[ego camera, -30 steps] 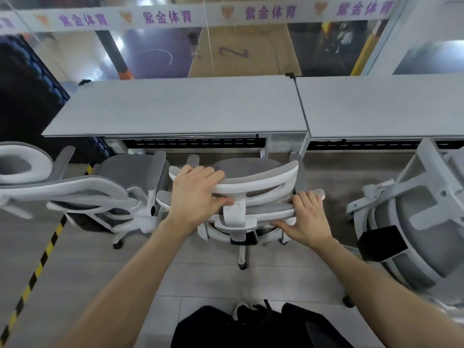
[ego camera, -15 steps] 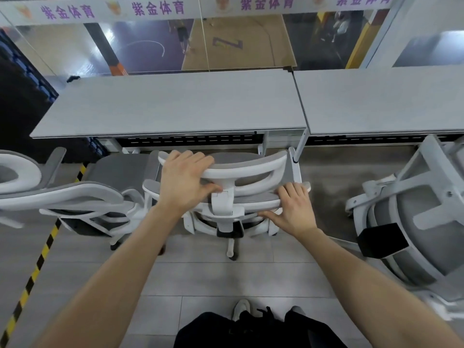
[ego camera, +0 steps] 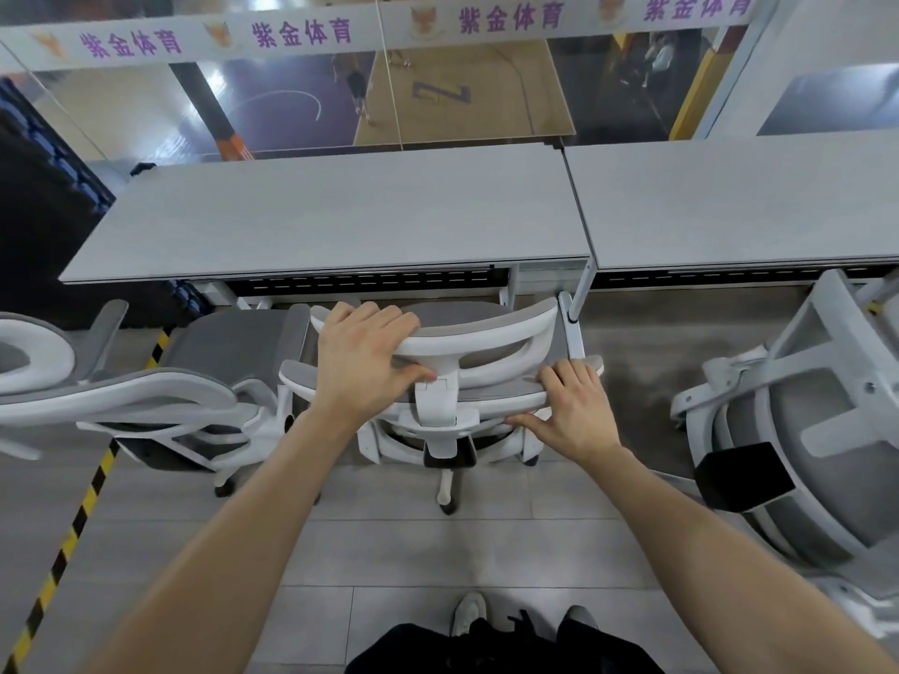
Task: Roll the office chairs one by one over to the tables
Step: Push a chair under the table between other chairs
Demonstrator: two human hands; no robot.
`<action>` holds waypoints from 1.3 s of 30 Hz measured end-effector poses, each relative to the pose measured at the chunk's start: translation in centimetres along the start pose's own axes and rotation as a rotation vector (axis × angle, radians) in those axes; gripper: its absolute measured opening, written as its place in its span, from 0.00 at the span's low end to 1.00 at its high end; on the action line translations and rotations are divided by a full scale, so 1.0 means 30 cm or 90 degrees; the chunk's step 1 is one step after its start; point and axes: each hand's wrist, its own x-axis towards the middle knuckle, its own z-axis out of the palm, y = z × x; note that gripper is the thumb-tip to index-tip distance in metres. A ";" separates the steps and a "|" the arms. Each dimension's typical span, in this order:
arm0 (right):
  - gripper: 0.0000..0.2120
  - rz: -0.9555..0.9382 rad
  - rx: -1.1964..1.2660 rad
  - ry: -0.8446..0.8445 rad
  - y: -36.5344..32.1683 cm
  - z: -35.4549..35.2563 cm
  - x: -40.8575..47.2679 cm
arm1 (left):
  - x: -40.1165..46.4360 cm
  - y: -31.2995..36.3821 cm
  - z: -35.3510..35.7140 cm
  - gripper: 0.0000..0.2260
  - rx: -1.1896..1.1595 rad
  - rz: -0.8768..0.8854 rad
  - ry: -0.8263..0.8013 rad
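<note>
A white-framed office chair (ego camera: 491, 342) with grey mesh stands right in front of me, its seat tucked under the front edge of the left grey table (ego camera: 335, 221). My left hand (ego camera: 362, 362) grips the left end of its headrest, fingers curled over the top. My right hand (ego camera: 576, 411) holds the top edge of the backrest on the right, fingers over the rim and thumb behind.
A second grey table (ego camera: 739, 201) adjoins on the right. Another chair (ego camera: 194, 386) stands close at the left, touching or nearly touching mine. A third chair (ego camera: 817, 430) sits at the right. Yellow-black floor tape (ego camera: 73, 532) runs along the left. My shoes (ego camera: 469, 612) show below.
The chair has rolled forward toward the left table, and its seat now sits under the table's edge. Both hands kept their hold and moved forward with it.
</note>
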 end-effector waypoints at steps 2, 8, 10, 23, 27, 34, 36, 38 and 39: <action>0.35 -0.003 -0.005 0.004 0.012 -0.002 -0.010 | -0.006 0.015 0.006 0.28 0.000 0.004 0.008; 0.35 -0.005 -0.016 -0.011 0.019 -0.011 -0.009 | -0.015 0.018 0.011 0.28 0.005 0.003 0.010; 0.34 -0.008 -0.016 -0.001 0.016 -0.004 -0.022 | -0.033 0.017 0.018 0.28 0.006 0.009 0.022; 0.36 0.005 -0.010 -0.009 0.002 -0.021 -0.019 | -0.041 0.039 -0.005 0.28 0.020 -0.010 0.019; 0.38 0.015 0.015 0.024 -0.046 -0.017 -0.057 | -0.114 0.023 -0.017 0.28 0.007 -0.006 0.039; 0.39 0.031 0.020 0.064 -0.054 -0.012 -0.149 | -0.145 0.042 -0.032 0.28 -0.006 0.034 0.046; 0.40 0.035 0.019 0.073 -0.044 -0.017 -0.155 | -0.128 0.051 -0.028 0.28 -0.006 0.044 0.048; 0.40 0.042 0.018 0.073 -0.041 -0.022 -0.147 | -0.107 0.051 -0.024 0.28 -0.002 0.047 0.044; 0.40 0.046 0.018 0.071 -0.043 -0.023 -0.139 | -0.098 0.046 -0.021 0.28 0.001 0.048 0.041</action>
